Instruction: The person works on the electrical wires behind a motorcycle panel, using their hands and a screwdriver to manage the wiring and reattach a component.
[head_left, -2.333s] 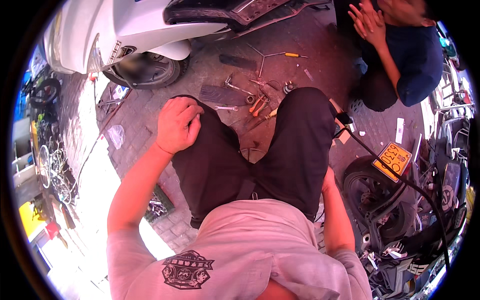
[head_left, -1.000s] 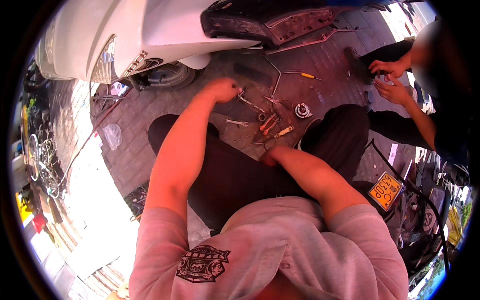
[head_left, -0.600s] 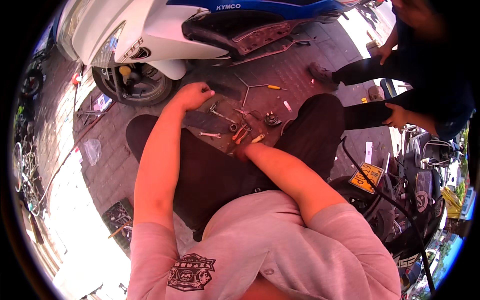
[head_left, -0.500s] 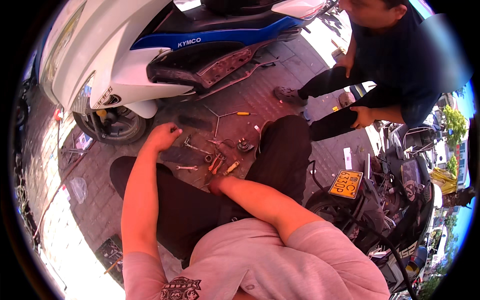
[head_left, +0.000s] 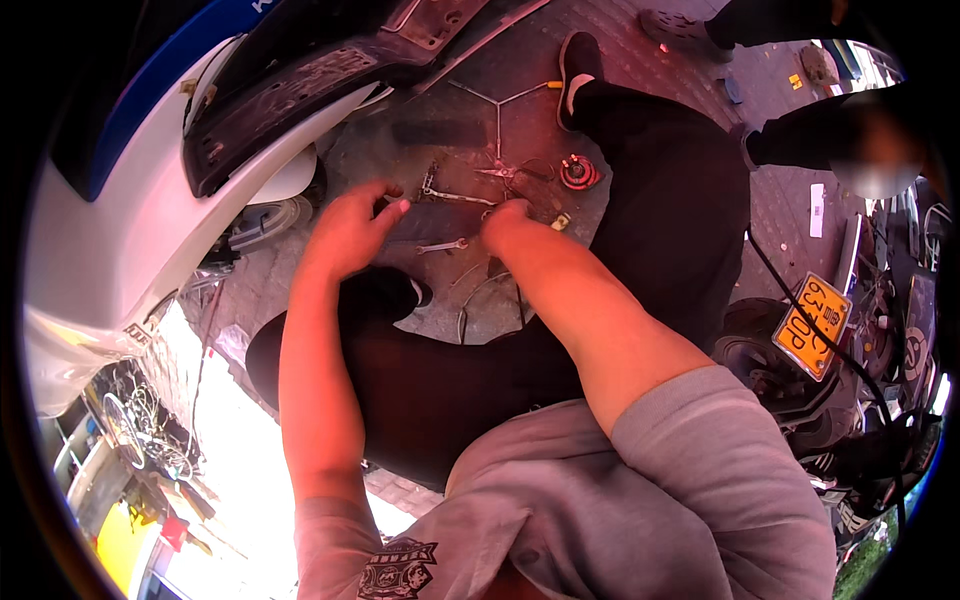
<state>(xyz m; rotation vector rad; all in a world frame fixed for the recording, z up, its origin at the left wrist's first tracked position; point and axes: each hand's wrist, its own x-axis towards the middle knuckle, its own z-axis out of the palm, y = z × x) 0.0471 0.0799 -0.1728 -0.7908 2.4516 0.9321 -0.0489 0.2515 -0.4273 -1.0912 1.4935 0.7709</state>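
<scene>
My left hand (head_left: 352,230) hovers over the pavement beside the scooter, thumb and forefinger apart, nothing between them. My right hand (head_left: 508,228) reaches down among loose tools; its fingers are hidden from above, so whether it grips anything does not show. Just ahead of it lie metal pliers (head_left: 495,173) and a long metal bar tool (head_left: 460,196). A small spanner (head_left: 442,246) rests on the ground between the two hands. Right of the pliers sits a round reddish part (head_left: 578,172). A yellow-ended tool (head_left: 562,221) lies beside my right wrist.
The white and blue scooter (head_left: 130,240) fills the left side. A three-armed wrench (head_left: 498,104) lies farther out. At the right stand another person's legs (head_left: 805,135) and a motorbike with a yellow plate (head_left: 812,327). A black cable (head_left: 790,275) hangs near my right leg (head_left: 680,180).
The view has swung, so the scooter and tools sit differently in it. My right hand has stretched forward over the tools. My left thumb and forefinger are now visibly apart.
</scene>
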